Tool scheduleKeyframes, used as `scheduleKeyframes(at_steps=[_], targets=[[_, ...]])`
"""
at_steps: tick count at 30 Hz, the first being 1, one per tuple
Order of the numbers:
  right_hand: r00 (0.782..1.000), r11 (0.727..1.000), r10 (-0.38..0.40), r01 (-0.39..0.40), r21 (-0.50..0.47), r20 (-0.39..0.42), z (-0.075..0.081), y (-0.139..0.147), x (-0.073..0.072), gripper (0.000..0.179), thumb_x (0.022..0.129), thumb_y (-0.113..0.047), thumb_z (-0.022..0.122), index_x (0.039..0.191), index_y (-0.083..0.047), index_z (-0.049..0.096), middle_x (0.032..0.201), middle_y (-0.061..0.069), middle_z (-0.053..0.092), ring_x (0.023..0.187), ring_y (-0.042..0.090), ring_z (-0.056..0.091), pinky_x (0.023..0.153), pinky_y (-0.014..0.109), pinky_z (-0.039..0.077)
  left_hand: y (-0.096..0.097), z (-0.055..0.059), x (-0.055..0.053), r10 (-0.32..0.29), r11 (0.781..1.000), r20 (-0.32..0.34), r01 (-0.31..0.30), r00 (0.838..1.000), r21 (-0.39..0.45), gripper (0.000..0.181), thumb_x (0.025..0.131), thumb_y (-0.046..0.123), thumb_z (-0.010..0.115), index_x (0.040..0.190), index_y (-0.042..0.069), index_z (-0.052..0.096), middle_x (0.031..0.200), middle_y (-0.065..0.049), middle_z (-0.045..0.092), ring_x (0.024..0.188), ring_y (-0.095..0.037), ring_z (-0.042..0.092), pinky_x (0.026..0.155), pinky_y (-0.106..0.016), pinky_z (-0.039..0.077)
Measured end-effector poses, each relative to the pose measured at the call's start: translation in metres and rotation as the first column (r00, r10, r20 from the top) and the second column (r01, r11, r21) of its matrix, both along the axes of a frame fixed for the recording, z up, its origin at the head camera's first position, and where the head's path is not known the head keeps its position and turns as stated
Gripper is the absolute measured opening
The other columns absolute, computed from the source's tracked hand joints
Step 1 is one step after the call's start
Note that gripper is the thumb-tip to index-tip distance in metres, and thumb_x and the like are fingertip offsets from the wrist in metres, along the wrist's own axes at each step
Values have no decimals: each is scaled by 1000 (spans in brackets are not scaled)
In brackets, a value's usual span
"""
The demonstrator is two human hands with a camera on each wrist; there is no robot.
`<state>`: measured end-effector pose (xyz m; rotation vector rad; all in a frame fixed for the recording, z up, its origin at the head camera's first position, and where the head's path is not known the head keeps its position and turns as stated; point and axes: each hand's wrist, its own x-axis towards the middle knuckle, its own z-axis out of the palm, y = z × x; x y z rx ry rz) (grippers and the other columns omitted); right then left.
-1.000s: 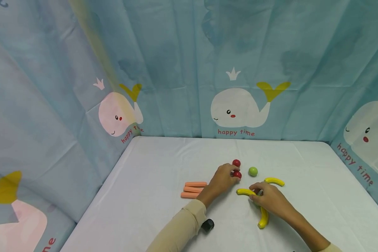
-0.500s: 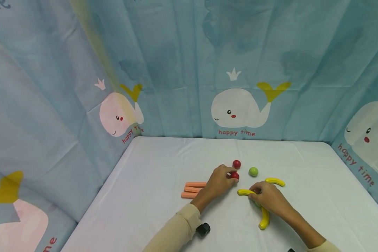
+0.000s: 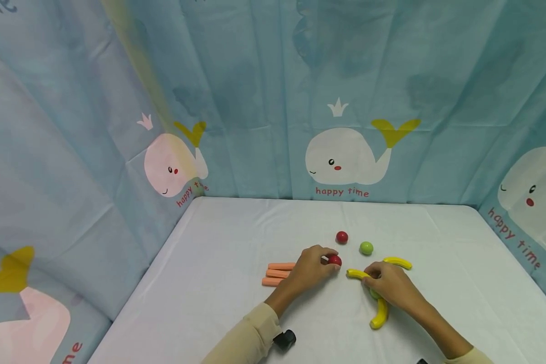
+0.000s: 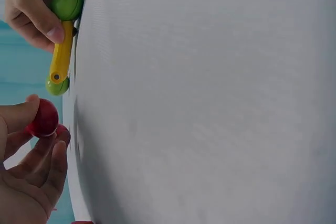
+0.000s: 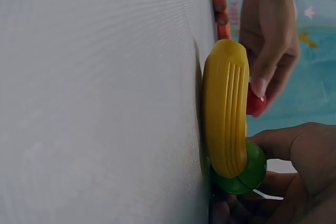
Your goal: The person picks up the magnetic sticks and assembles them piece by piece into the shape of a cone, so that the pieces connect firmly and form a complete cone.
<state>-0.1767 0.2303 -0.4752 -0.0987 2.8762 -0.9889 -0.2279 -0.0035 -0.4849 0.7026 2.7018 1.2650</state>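
Note:
My left hand [image 3: 310,268] pinches a glossy red ball [image 3: 334,260] between thumb and fingers, just over the white table. To its right, my right hand [image 3: 391,285] grips a toy assembly: a dark green ball [image 4: 67,4] with a curved yellow rod [image 4: 62,53] on one side and a second curved yellow rod [image 5: 226,108] on the other. In the left wrist view the thumb lies along the first rod, whose free end shows a dark round spot. The green ball is mostly hidden by fingers in the head view. A gap separates the red ball from that rod end.
Several straight orange rods [image 3: 279,273] lie beside the left wrist. Beyond the hands are another red ball [image 3: 342,237], a light green ball [image 3: 366,247] and a loose curved yellow rod [image 3: 398,262]. Whale-print curtains [image 3: 255,151] border the table [image 3: 200,288].
My left hand has drawn the red ball back and to the left, away from the other red ball. The right hand stays nearly in place, its assembly turned slightly.

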Motion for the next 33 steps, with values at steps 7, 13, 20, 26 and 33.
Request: scheduleKeyframes(at_steps=[7, 13, 20, 26, 33], targets=[[1000, 1000, -9, 9, -13, -1, 0, -1, 0, 28, 93, -15, 79, 116, 0, 77, 92, 3, 68, 84, 18, 57, 68, 28, 51, -2, -2, 7, -21, 1000, 36, 21, 999, 6, 37, 96, 22, 81, 131, 10, 75, 108, 6, 76, 90, 1, 62, 82, -16, 53], [1000, 1000, -11, 11, -9, -1, 0, -1, 0, 28, 93, -17, 80, 116, 0, 77, 89, 3, 67, 83, 18, 57, 67, 27, 51, 3, -4, 7, -41, 999, 54, 41, 998, 9, 36, 94, 24, 84, 126, 9, 77, 103, 8, 74, 86, 2, 61, 78, -15, 52], [1000, 1000, -9, 9, 0, -16, 0, -1, -1, 27, 93, -16, 80, 113, 1, 77, 87, 2, 68, 83, 18, 58, 72, 30, 53, 8, -3, 7, -53, 998, 38, 54, 998, -18, 35, 94, 24, 84, 125, 9, 77, 106, 6, 73, 89, 4, 62, 79, -14, 53], [1000, 1000, -1, 1, 0, -25, 0, 0, -1, 25, 93, -15, 79, 111, 1, 77, 86, 1, 68, 82, 17, 58, 71, 30, 52, 10, -3, 8, -42, 998, 48, 44, 998, -39, 35, 94, 23, 83, 125, 10, 77, 107, 6, 73, 90, 3, 63, 80, -14, 53], [1000, 1000, 7, -7, -3, -15, 2, 0, -1, 19, 95, -15, 77, 106, 0, 78, 88, 2, 70, 82, 17, 58, 73, 33, 55, 11, -3, 10, -54, 997, 52, 57, 997, -54, 36, 95, 20, 82, 128, 8, 76, 107, 4, 71, 89, 3, 61, 79, -14, 52]])
